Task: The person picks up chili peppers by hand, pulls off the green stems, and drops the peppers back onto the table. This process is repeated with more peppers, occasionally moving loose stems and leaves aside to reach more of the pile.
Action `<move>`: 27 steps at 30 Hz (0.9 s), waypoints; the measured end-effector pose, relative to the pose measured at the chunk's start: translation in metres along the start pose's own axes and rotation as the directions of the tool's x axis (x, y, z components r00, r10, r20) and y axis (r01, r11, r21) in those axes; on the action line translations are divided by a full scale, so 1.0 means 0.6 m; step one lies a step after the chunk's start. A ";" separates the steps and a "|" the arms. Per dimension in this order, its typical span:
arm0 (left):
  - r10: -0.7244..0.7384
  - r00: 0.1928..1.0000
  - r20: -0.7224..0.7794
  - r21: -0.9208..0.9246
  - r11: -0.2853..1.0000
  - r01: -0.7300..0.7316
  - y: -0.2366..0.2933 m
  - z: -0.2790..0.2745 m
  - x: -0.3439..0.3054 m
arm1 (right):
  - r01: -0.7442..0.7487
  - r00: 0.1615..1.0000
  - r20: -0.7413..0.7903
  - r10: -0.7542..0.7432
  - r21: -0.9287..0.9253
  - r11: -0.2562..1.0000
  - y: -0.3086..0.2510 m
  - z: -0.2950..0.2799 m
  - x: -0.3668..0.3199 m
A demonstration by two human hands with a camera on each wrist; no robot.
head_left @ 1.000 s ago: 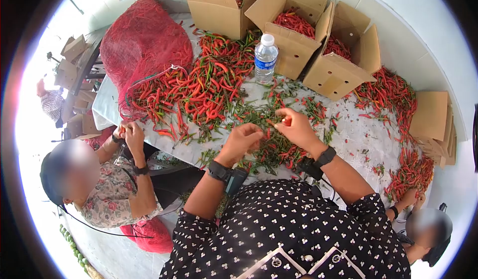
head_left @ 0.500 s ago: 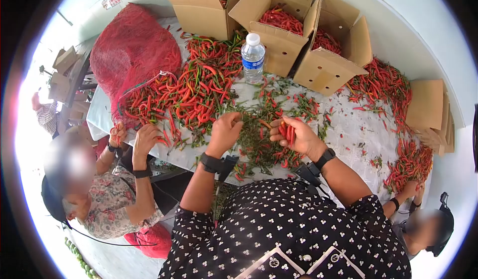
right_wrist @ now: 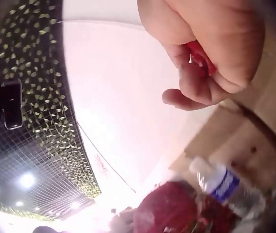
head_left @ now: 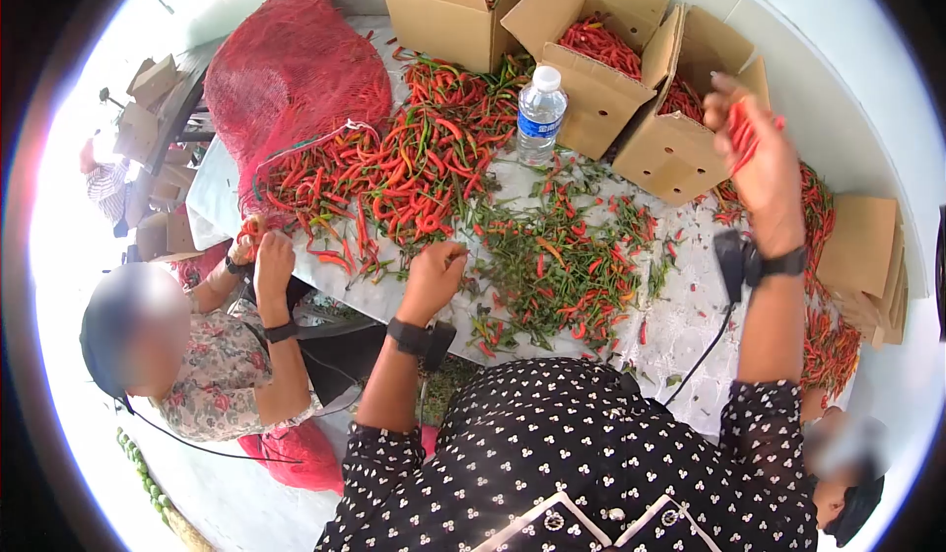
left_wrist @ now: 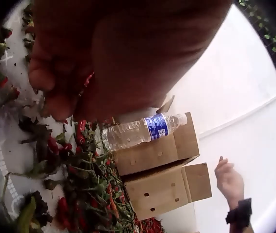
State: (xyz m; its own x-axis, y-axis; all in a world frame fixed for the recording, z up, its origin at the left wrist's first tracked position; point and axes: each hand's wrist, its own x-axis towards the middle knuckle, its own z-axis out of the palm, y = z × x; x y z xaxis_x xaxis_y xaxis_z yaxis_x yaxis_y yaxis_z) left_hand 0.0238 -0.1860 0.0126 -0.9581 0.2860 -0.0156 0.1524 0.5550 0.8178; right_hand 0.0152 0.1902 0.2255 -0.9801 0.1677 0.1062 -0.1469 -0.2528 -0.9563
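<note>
"Red chili peppers (head_left: 742,138), a small bunch, in the right hand (head_left: 771,172). What changed?"

"Right hand moved. Half a second back it was low over the tangled patch of green stems and red bits (head_left: 567,266). Now it's raised and stretched out at the rightmost open brown cardboard carton (head_left: 670,163). Hand blurred in the head view, so probably mid-motion."

"Dropped any?"

"None seen falling. Fingers curled round the bunch, red showing between them in the right wrist view too. Can't tell if the hand is right above the opening or just beside it; it overlaps the carton's right side from up here."

"Left hand (head_left: 432,281)?"

"Near the left edge of the patch, fingers curled in. Can't tell if anything's pinched in them; wrist view is too dark."

"Rest of the setup?"

"Unchanged. Clear plastic bottle with blue label (head_left: 540,123) upright in front of the middle carton. Big loose heap of red and green peppers (head_left: 419,163) on the white-covered surface (head_left: 695,310), beside the red mesh bag (head_left: 296,69)."

"So what does it mean for the work?"

"My read: picking at the patch is paused on the right side, and this bunch is at the carton stage. Not let go yet. Loose grip could spill a few outside the flaps. Plenty left on the surface, so nowhere near done."
</note>
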 end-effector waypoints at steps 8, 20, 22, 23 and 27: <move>0.096 0.992 -0.076 0.349 0.935 -0.064 -0.013 0.060 0.081 | 0.157 0.971 -0.077 -0.225 -0.501 0.851 0.020 0.074 -0.020; -0.111 0.962 0.249 -0.732 0.629 0.262 0.105 0.027 0.029 | -0.717 0.658 0.170 0.733 -0.156 0.680 0.254 0.142 -0.116; -0.053 0.972 0.230 -0.731 0.650 0.208 0.110 0.032 0.025 | -0.731 0.630 0.197 0.751 -0.175 0.660 0.273 0.150 -0.119; -0.040 0.981 0.190 -0.694 0.701 0.163 0.113 0.035 0.022 | -0.722 0.636 0.226 0.738 -0.165 0.673 0.279 0.152 -0.122; -0.054 0.985 0.163 -0.633 0.760 0.147 0.120 0.048 0.013 | -0.655 0.698 0.213 0.683 -0.194 0.730 0.279 0.157 -0.136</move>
State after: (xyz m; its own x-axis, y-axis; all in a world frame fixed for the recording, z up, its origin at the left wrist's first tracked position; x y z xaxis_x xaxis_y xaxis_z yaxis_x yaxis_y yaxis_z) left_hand 0.0343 -0.1215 0.0551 -0.9125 0.3791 -0.1538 -0.1786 -0.0307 0.9834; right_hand 0.0578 0.0445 0.0823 -0.8131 -0.2588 -0.5214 0.5610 -0.1094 -0.8206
